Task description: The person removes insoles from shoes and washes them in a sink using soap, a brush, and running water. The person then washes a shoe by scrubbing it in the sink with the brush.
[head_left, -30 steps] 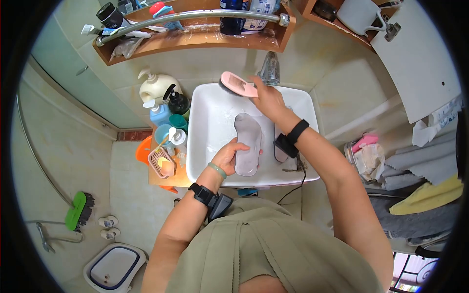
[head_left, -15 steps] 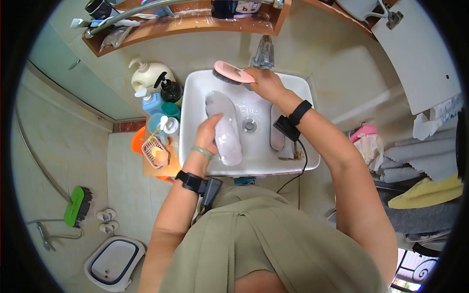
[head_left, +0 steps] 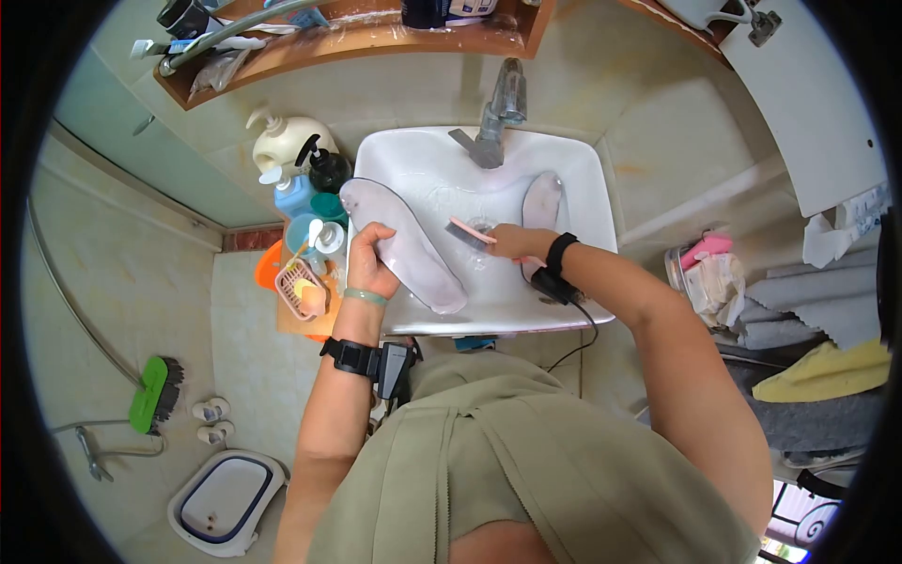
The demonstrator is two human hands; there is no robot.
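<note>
My left hand (head_left: 373, 263) grips a grey-white shoe insole (head_left: 412, 252) along its left edge, thumb on top. The insole slants over the left part of the white sink (head_left: 607, 197), its upper end by the left rim. In my right hand (head_left: 519, 242) is a pink brush (head_left: 470, 232) with dark bristles, held to the right of the insole and apart from it, above the drain area. A second insole (head_left: 542, 199) lies along the sink's right side, partly hidden behind my right hand and wrist. Water wets the basin around the brush.
A metal faucet (head_left: 507, 99) stands at the sink's back edge. Pump bottles (head_left: 329, 171) and a pink soap basket (head_left: 303, 289) crowd the left side. A wooden shelf (head_left: 366, 47) hangs above. A black cable (head_left: 590, 336) trails from my right wrist over the front rim.
My right hand has brought the brush down from beside the faucet to mid-sink. My left hand has shifted left, and the insole now slants more, its upper end farther left.
</note>
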